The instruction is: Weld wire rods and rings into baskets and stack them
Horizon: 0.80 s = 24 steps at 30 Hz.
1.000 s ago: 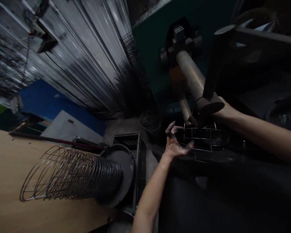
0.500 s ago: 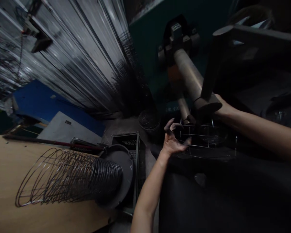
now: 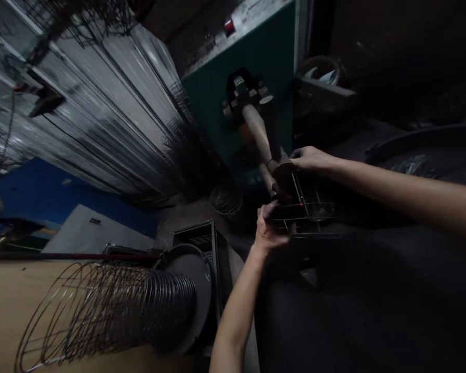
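In the head view my left hand (image 3: 271,228) is curled around the near left side of a round wire frame (image 3: 318,234), made of thin metal rings joined by short bars. The fingers close on its rim, partly lost in shadow. My right hand (image 3: 310,158) is closed beside the thick upper arm (image 3: 258,129) of a machine, its fingertips at the top of a thin shiny metal wire (image 3: 298,189) that slants down to the frame. The end of the machine's lower arm (image 3: 267,178) lies close to my left fingers. A small red light spot shows on the wire.
The machine has a green body (image 3: 274,67) with a red button (image 3: 229,27). At left, a stack of wire rings (image 3: 112,305) lies on its side against a dark round disc (image 3: 196,290). Near it are a plastic crate (image 3: 213,233), a wooden board (image 3: 3,295) and a blue panel (image 3: 34,191).
My left hand has closed from a spread grip onto the wire frame. My right hand has come out from behind the machine arm, with a thin wire at its fingertips. The view has shifted.
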### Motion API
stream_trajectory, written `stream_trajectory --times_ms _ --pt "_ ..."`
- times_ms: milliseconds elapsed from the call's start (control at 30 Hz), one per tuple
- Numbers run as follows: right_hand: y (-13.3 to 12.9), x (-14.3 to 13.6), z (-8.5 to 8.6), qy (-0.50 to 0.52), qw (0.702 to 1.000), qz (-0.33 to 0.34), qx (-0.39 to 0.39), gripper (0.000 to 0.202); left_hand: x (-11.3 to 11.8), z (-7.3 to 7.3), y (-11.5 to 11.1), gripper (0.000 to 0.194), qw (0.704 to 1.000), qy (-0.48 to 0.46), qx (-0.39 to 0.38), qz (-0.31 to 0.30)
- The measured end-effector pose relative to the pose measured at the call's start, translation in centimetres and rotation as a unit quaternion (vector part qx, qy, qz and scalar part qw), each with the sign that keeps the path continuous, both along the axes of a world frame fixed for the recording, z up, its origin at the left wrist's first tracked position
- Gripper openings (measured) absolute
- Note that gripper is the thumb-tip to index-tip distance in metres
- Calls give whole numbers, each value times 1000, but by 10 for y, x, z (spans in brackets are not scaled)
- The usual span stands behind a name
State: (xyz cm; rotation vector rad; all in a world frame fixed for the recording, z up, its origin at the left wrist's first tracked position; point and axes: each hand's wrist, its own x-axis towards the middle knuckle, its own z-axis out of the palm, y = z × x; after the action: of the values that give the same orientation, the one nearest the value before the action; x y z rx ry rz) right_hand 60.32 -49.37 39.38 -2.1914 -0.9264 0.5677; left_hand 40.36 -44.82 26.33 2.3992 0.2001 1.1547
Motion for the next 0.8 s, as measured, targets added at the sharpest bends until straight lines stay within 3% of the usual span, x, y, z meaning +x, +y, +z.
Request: stream_trajectory --times_ms 133,200,267,333,400,433,500,600,700,800 --pt "-63 -10 5 -102 989 5 -111 64 -14 -4 -100 46 988 15 151 -4" --pt "-104 -12 3 -168 978 25 -120 75 -30 11 -148 38 982 15 183 -40" --pt "-146 -13 3 -212 972 54 -90 71 -49 39 -171 34 979 25 174 -106" --pt "-181 -14 7 -201 975 88 -28 62 -66 68 -161 40 985 -33 136 -96" --pt "-203 -16 13 -142 980 139 30 53 -75 91 -129 61 999 -50 12 -8" --pt "-207 -18 16 -100 980 164 54 49 -76 98 -113 67 998 -2 -58 8" --pt "-205 -22 20 -21 975 196 98 38 -75 104 -89 72 986 80 -147 -22" --pt "-184 -27 17 49 968 194 154 24 -73 103 -90 54 964 143 -213 -65" --pt "-158 -33 9 97 956 217 170 25 -73 101 -109 40 977 94 -193 -2" --pt "-141 -40 7 125 939 275 167 25 -72 104 -108 36 992 28 -27 118"
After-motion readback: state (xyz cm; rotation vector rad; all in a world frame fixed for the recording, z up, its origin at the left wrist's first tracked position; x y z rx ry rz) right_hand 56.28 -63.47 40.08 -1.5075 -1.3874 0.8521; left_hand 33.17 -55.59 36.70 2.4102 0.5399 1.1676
